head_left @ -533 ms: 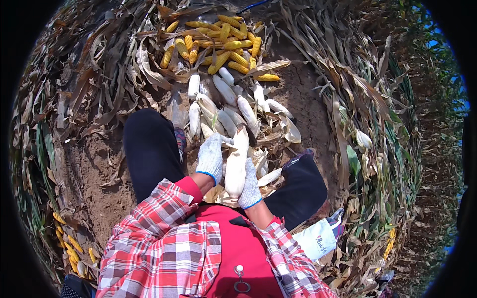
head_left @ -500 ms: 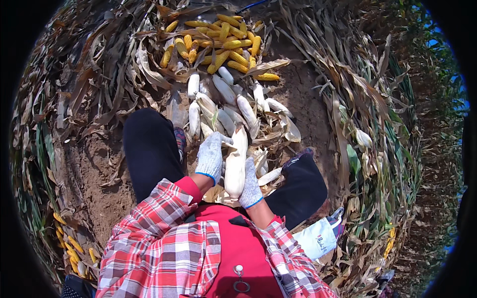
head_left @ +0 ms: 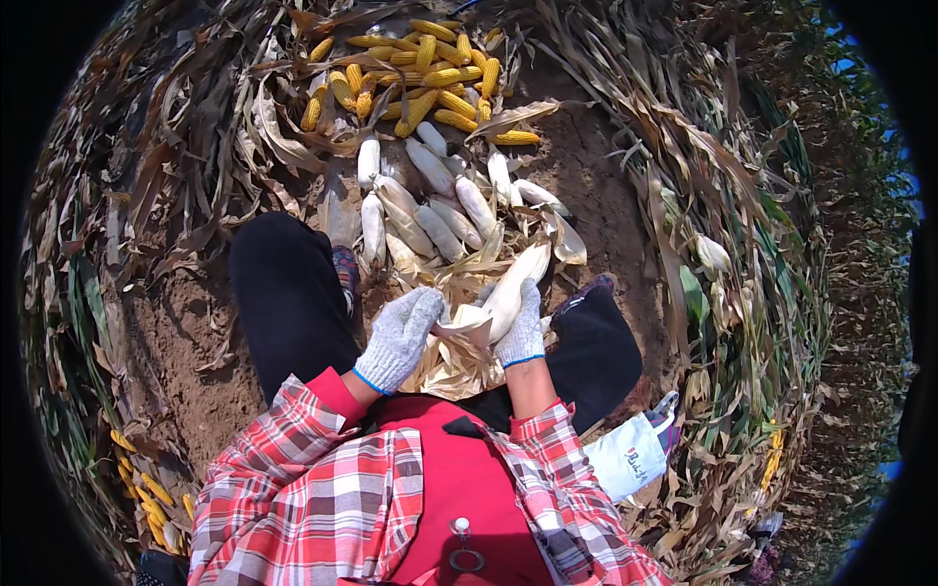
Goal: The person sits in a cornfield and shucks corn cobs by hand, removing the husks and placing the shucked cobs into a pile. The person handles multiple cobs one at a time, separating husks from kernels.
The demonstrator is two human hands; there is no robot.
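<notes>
My right hand (head_left: 521, 332), in a pale knitted glove, is closed around a corn ear in its cream husk (head_left: 518, 285), which tilts up to the right. My left hand (head_left: 399, 332), gloved alike, is closed on a piece of husk (head_left: 463, 324) drawn out sideways from the ear. The fingertips of the left hand are partly hidden. Loose stripped husks (head_left: 445, 366) lie below, between my legs. Just ahead lies a group of ears in pale husk (head_left: 430, 227); beyond them is a heap of bare yellow corn cobs (head_left: 430, 78).
Dry corn stalks (head_left: 625, 98) are piled to the right and far left. Bare soil (head_left: 186, 361) shows beside my left leg. A white cloth bag (head_left: 625, 461) lies by my right leg. More yellow cobs (head_left: 147, 493) lie at the lower left.
The ear has tilted from upright toward the right with my right hand. My left hand has moved down and left, drawing a husk piece away from it.
</notes>
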